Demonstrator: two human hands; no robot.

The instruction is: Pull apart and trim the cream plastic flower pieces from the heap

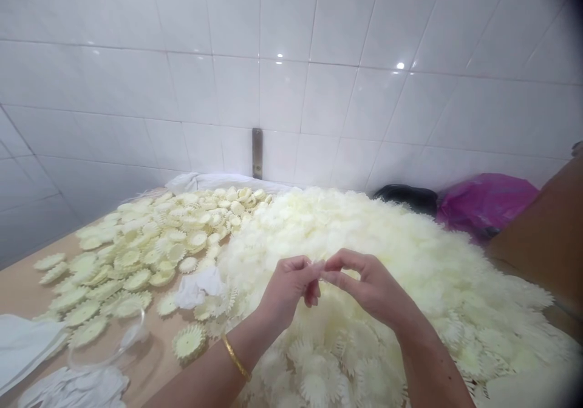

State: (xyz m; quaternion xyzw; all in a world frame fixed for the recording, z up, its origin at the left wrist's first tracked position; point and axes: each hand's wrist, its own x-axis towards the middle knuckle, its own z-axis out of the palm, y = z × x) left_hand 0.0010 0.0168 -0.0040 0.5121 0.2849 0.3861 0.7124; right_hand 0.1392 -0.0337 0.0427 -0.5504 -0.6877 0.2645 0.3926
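My left hand [296,283] and my right hand [364,280] meet fingertip to fingertip over a big heap of pale yellow, fringed petal pieces [296,226]. Both are pinched closed, and whatever sits between the fingers is too small or hidden to name. A gold bangle [235,357] circles my left wrist. Left of the heap lies a spread of round, pale yellow discs with notched edges [132,256]. One such disc [189,342] rests near my left forearm, beside a crumpled white scrap [198,286].
White tiles [282,92] form the wall behind the tabletop [27,286]. At the back right are a black bag [407,198] and a magenta plastic bag [485,201]. Folded white cloth [27,344], white pieces [75,387] and a clear loop [121,350] lie front left.
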